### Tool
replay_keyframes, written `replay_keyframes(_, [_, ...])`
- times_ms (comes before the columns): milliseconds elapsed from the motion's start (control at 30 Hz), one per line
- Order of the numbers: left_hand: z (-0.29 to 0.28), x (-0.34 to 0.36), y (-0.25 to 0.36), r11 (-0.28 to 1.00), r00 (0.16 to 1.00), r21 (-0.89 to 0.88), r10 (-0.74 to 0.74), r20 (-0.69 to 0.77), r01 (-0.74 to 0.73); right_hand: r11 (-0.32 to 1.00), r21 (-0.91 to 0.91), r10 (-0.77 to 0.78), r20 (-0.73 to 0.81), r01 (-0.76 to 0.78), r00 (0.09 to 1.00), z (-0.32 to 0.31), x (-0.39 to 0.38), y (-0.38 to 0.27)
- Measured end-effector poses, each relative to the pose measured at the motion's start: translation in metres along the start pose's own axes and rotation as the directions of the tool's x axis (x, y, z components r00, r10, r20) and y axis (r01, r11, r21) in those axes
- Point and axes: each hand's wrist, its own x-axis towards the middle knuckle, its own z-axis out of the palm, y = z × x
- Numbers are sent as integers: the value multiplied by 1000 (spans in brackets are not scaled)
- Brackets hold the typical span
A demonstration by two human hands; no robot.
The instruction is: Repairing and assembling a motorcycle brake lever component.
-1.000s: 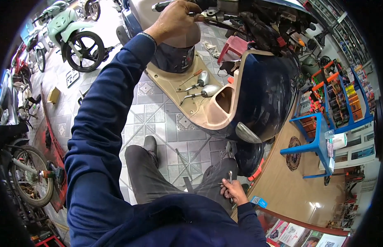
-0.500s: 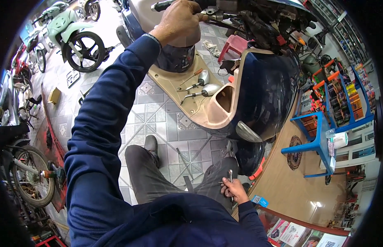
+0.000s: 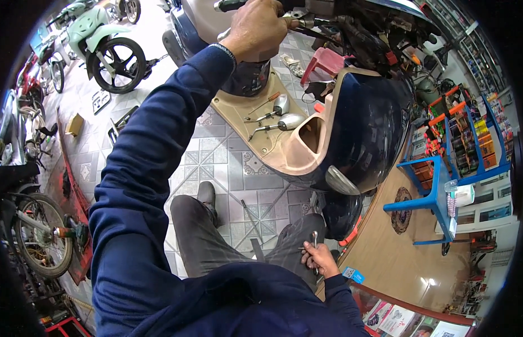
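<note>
My left hand (image 3: pixel 254 31) reaches up to the scooter's handlebar, its fingers curled in beside a metal lever bracket (image 3: pixel 300 18). What they pinch is hidden. A black handlebar grip (image 3: pixel 231 5) pokes out left of that hand. Low on the right, over my thigh, my right hand (image 3: pixel 322 260) is closed around a slim metal wrench (image 3: pixel 315 237), held with its end upward. The scooter's dark blue body (image 3: pixel 365 123) stands in front of me. On its beige footboard (image 3: pixel 284 156) lie two silver mirrors (image 3: pixel 289 121) and a screwdriver with an orange handle (image 3: pixel 272 97).
A blue plastic stool (image 3: pixel 424 199) and a blue rack of bottles (image 3: pixel 461 132) stand on the right. A pink stool (image 3: pixel 324 63) is beyond the scooter. Parked motorbikes (image 3: pixel 107 50) line the left. A long thin tool (image 3: pixel 251 219) lies on the tiles between my feet.
My left hand has shifted slightly right and down at the handlebar, its fingers still curled by the lever bracket. The right hand keeps the wrench in place. The view has tilted a little.
</note>
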Motion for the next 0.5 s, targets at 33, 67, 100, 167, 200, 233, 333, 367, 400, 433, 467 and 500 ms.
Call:
replay_keyframes(33, [0, 1, -1, 1000, 999, -9, -8, 31, 8, 1000, -1, 0, -3, 0, 1000, 0, 0, 1])
replay_keyframes(67, [0, 3, -2, 1000, 998, -18, -15, 62, 16, 1000, -2, 1, -7, -1, 1000, 0, 1, 0])
replay_keyframes(100, [1, 4, -3, 999, 995, -28, -22, 94, 24, 1000, -3, 1, -9, -1, 1000, 0, 0, 0])
replay_keyframes(167, [-1, 5, -7, 1000, 993, -21, -3, 117, 6, 1000, -14, -3, -9, 3, 1000, -1, 0, -1])
replay_keyframes(200, [-2, 6, -8, 1000, 990, -10, 20, 140, -18, 1000, -18, -8, -5, 8, 1000, -2, 0, -1])
replay_keyframes(233, [-2, 7, -8, 999, 986, 1, 42, 164, -42, 1000, -17, -10, -4, 10, 1000, -2, 0, 0])
replay_keyframes(333, [1, 5, -9, 995, 989, -8, 99, 108, -99, 999, -36, -29, 8, 29, 1000, -2, 1, 0])
replay_keyframes(367, [0, 5, -8, 992, 989, -15, 123, 77, -123, 999, -39, -30, 4, 30, 1000, -3, 1, 0])
replay_keyframes(400, [-1, 4, -7, 992, 990, -16, 122, 73, -121, 999, -39, -27, 2, 27, 1000, -3, 1, 1])
replay_keyframes(433, [-1, 2, -5, 994, 992, -39, 108, 71, -105, 999, -38, -24, 0, 24, 1000, -3, 1, 2])
replay_keyframes(467, [-1, 1, -2, 994, 993, -62, 94, 70, -90, 999, -37, -21, -2, 21, 1000, -3, 2, 3])
replay_keyframes(500, [-1, 0, -1, 994, 994, -85, 81, 68, -75, 999, -39, -23, -5, 23, 1000, -4, 2, 3])
